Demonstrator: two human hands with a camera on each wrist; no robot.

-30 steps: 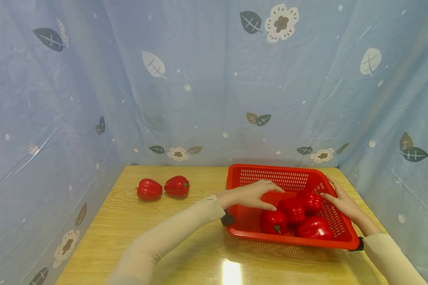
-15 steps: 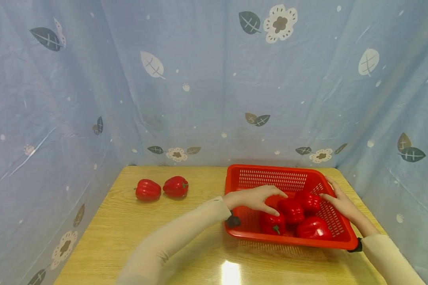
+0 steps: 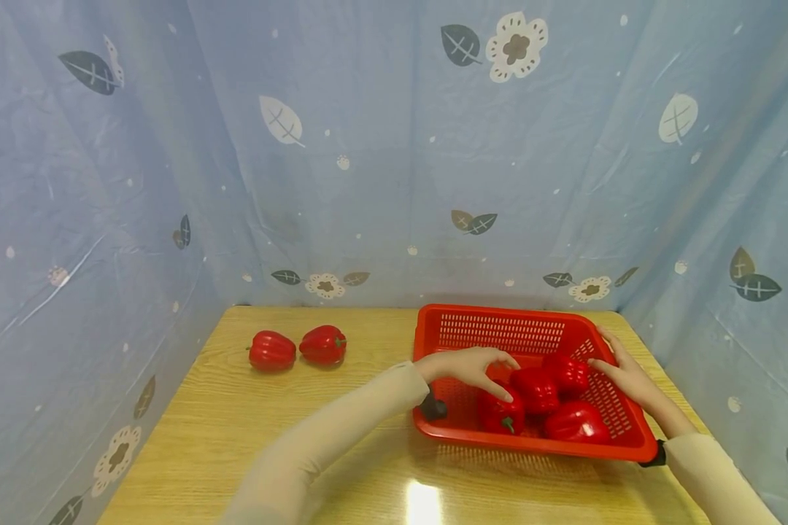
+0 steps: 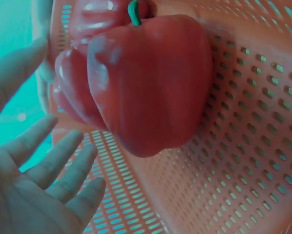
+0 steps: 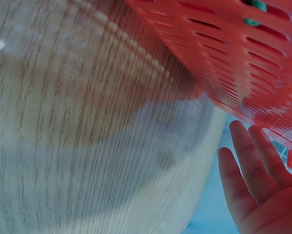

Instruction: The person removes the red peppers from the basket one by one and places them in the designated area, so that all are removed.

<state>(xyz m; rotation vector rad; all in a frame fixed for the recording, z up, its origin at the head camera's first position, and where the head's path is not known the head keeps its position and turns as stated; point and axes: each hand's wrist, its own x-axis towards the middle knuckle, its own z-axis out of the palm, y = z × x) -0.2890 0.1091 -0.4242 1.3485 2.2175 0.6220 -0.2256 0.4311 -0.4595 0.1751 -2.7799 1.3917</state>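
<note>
A red plastic basket (image 3: 499,440) with slotted walls holds several red bell peppers (image 3: 576,423). Over its left part reaches my left hand (image 3: 469,367), thumb and fingers spread above the front-left pepper (image 3: 501,414). In the left wrist view this hand (image 4: 43,190) has nothing in its fingers, and the large pepper (image 4: 156,83) with a green stem lies apart from them. My right hand (image 3: 633,375) holds the basket's right rim, thumb inside and fingers outside. Those fingers (image 5: 256,165) lie along the outer wall in the right wrist view.
Two more red bell peppers, one on the left (image 3: 272,351) and one beside it (image 3: 323,345), lie on the wooden table (image 3: 236,437) left of the basket. A blue patterned curtain (image 3: 368,182) surrounds the table at the back and sides.
My left hand has shifted slightly right and down inside the basket, closer to the front-left pepper. The right hand stays at the rim, and the peppers have not visibly moved.
</note>
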